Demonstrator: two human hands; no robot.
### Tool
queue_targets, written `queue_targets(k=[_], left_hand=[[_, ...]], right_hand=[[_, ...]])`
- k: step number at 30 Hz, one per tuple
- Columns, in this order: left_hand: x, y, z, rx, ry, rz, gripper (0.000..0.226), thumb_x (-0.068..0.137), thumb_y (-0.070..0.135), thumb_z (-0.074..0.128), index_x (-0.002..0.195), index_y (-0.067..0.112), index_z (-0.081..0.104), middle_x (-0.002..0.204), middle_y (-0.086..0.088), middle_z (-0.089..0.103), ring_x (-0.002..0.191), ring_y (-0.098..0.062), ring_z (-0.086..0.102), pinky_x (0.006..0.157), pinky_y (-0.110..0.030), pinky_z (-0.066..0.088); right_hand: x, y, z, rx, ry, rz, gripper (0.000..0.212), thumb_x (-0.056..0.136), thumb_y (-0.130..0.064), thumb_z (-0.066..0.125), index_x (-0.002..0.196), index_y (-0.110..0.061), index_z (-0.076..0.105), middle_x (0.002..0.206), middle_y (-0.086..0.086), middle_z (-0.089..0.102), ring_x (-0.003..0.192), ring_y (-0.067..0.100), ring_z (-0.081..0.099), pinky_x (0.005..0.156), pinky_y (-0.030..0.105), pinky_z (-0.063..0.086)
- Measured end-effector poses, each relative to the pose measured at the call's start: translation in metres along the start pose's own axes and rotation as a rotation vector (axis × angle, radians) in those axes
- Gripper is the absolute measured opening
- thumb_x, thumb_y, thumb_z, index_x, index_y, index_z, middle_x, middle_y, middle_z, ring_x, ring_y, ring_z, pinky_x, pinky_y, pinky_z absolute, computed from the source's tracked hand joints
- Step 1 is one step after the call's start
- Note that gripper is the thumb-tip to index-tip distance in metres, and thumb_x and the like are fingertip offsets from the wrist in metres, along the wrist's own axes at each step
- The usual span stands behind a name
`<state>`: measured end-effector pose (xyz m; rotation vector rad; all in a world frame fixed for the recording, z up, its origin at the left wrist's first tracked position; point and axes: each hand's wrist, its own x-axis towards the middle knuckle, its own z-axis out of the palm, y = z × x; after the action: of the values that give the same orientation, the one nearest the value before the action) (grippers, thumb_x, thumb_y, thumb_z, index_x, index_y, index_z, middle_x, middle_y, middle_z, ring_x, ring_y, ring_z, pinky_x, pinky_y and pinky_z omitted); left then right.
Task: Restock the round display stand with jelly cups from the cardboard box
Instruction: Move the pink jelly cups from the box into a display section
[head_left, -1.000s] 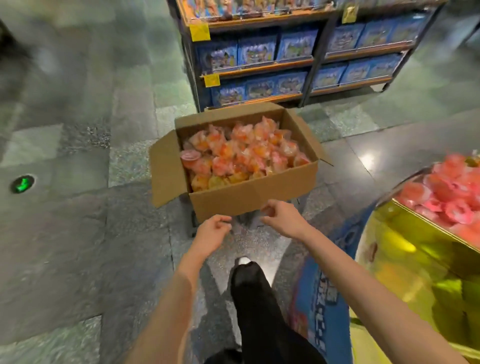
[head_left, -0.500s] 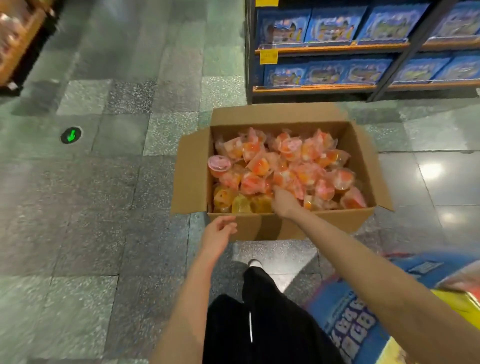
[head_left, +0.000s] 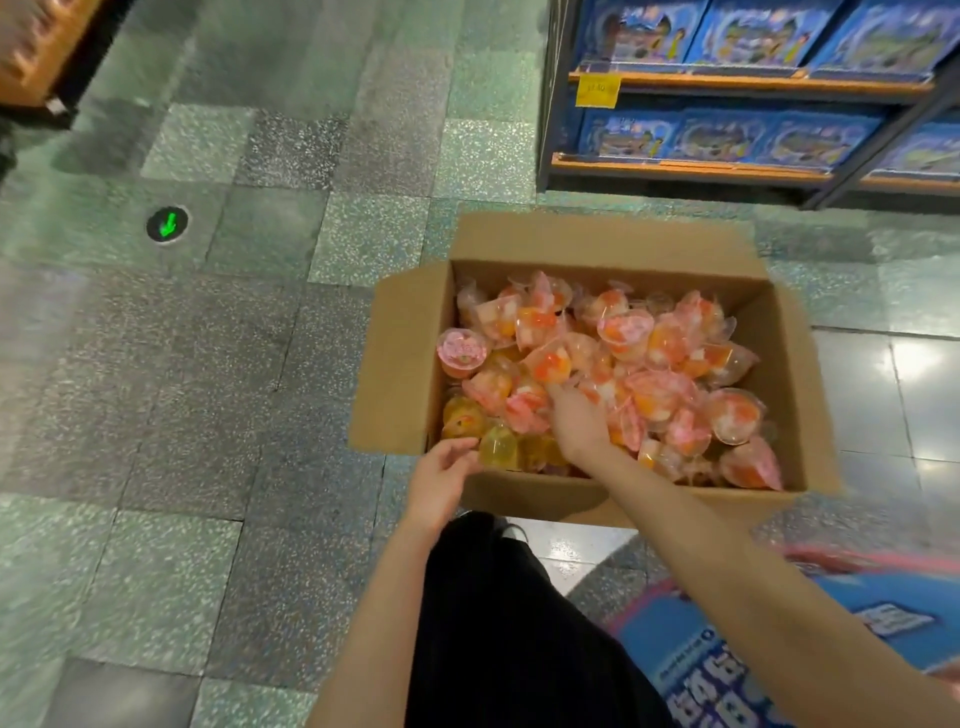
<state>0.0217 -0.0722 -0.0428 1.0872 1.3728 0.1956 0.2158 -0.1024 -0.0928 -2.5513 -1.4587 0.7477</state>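
An open cardboard box (head_left: 405, 364) stands on the floor in front of me, heaped with pink, orange and yellow jelly cups (head_left: 623, 332). My right hand (head_left: 576, 426) reaches into the near middle of the heap, its fingertips buried among the cups, so its grip is hidden. My left hand (head_left: 441, 478) hovers at the box's near left corner with loosely curled fingers, just short of a yellow cup (head_left: 497, 449), holding nothing. Only the blue printed skirt and pink rim of the round display stand (head_left: 691, 649) show, at the lower right.
A shelf unit (head_left: 727, 83) of blue boxed goods stands just behind the box on the right. My black-trousered leg (head_left: 498, 623) is below the box. A green arrow marker (head_left: 167, 223) is set in the tiled floor at left. A wooden fixture (head_left: 36, 47) fills the top left corner.
I have stepped closer and turned left, so the stand slid almost out of view. My right hand went over the box's near wall into the cups; my left hand rose to the near left corner.
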Motion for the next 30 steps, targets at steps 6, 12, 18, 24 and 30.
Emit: queue_targets(k=[6,12,18,24,30], left_hand=[[0.015,0.02,-0.009,-0.058,-0.119,-0.025,0.052,0.083,0.033,0.073,0.13,0.021,0.054,0.129,-0.002,0.055,0.118,-0.018,0.054,0.101,-0.037,0.046],[0.026,0.032,-0.006,-0.276,-0.383,-0.085,0.057,0.077,0.035,0.074,0.13,0.024,0.056,0.123,-0.004,0.065,0.111,-0.023,0.063,0.086,-0.039,0.055],[0.042,0.031,-0.004,-0.347,-0.129,-0.153,0.034,0.085,0.013,0.067,0.119,0.015,0.06,0.119,-0.013,0.064,0.098,-0.024,0.066,0.072,-0.033,0.057],[0.049,0.025,-0.002,-0.487,0.056,-0.236,0.037,0.084,0.004,0.066,0.119,0.014,0.058,0.116,-0.01,0.062,0.104,-0.025,0.062,0.092,-0.045,0.054],[0.054,0.029,0.001,-0.542,0.039,-0.245,0.044,0.083,0.003,0.067,0.125,0.014,0.056,0.118,-0.009,0.062,0.106,-0.024,0.062,0.094,-0.044,0.052]], right_hand=[[-0.035,0.001,-0.033,0.44,-0.15,-0.099,0.016,0.098,-0.017,0.05,0.083,-0.017,0.044,0.072,-0.005,0.05,0.065,0.01,0.047,0.062,0.023,0.037],[-0.039,-0.026,-0.066,0.699,-0.342,-0.103,0.021,0.099,-0.012,0.049,0.079,-0.018,0.046,0.074,-0.004,0.052,0.058,-0.008,0.052,0.058,0.011,0.043],[0.008,-0.014,-0.05,0.578,-0.059,0.15,0.039,0.094,-0.023,0.058,0.131,-0.014,0.048,0.127,0.0,0.055,0.115,0.016,0.055,0.098,0.034,0.048],[0.055,-0.001,-0.024,0.296,-0.081,0.273,0.08,0.08,-0.038,0.075,0.145,-0.016,0.033,0.149,0.009,0.034,0.133,0.027,0.042,0.106,0.039,0.042],[0.06,-0.009,-0.02,0.426,0.005,0.377,0.072,0.075,-0.031,0.08,0.138,-0.017,0.048,0.13,0.004,0.057,0.107,0.021,0.062,0.08,0.028,0.053]])
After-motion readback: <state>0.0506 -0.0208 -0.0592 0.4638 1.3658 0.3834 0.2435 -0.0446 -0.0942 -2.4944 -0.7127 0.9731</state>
